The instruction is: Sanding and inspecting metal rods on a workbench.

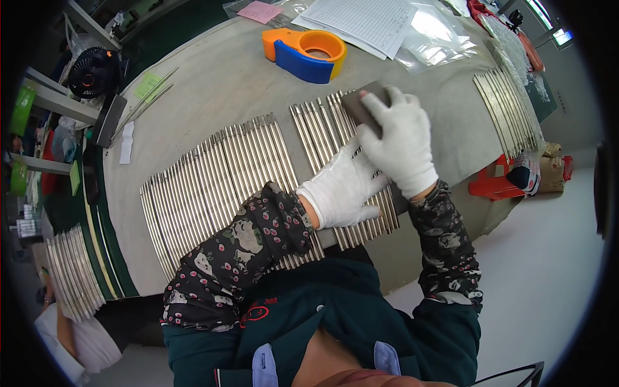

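Note:
My left hand (342, 188), in a white glove with patterned sleeve above it, lies flat with fingers spread across a smaller row of thin metal rods (314, 137). Just beyond it, my gloved right hand (401, 137) grips a flat grey-brown block (365, 108). The block rests over the far ends of the same rods. Part of the row is hidden under both hands. Left of it lies a wider row of similar silvery rods (222, 184), side by side, with darker far ends.
An orange and blue tape dispenser (309, 55) stands beyond the rods, near written sheets (361, 22) and clear plastic bags (435, 39). More rods (506, 113) lie at the right edge. A red stool (495, 180) is below there. Far left are a black fan (95, 72) and a person's white sleeve (90, 338).

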